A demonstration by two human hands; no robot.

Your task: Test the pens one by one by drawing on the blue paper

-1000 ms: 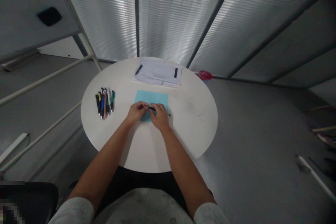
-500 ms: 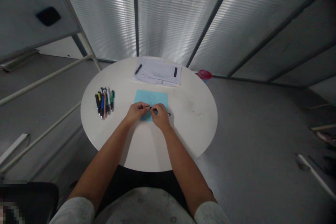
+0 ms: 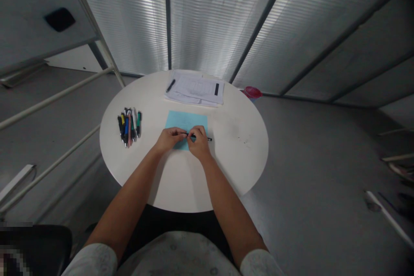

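Observation:
Both hands meet over a light blue sheet of paper (image 3: pixel 187 118) on the round white table. A dark pen (image 3: pixel 203 138) lies crosswise between them, its end sticking out to the right past my right hand (image 3: pixel 199 142). The right fingers are pinched round the pen's middle. My left hand (image 3: pixel 170 139) pinches the pen's left end between thumb and fingertips. That end is mostly hidden by the fingers, so I cannot make out whether it is the tip or a separate part.
A bunch of several pens (image 3: pixel 129 127) lies on the table's left side. White printed papers (image 3: pixel 197 90) are stacked at the far edge, with a black pen (image 3: pixel 170 85) on top. A red basket (image 3: pixel 252 92) stands on the floor behind the table (image 3: pixel 239 172).
The pen and my right hand have shifted slightly to the right, and the pen now lies a little flatter. My left hand keeps its pinch.

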